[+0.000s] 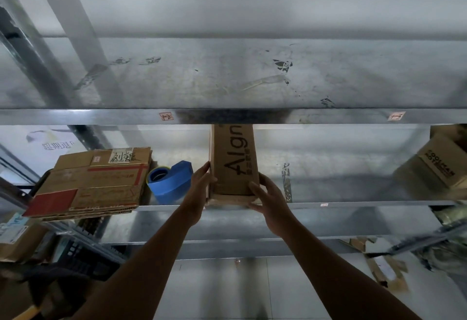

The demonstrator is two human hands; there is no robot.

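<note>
Hands clasped on a long cardboard box (235, 163) at the front edge of a shelf (353, 203).
The box's left side is gripped by the left hand (201, 182) and its near right corner by the right hand (267, 197). Its far end is hidden under the upper shelf (101, 116). The box is best kept level and guided straight along its length, with even pressure from both sides, so the blue tape dispenser (169, 180) just to its left is not knocked.
</note>
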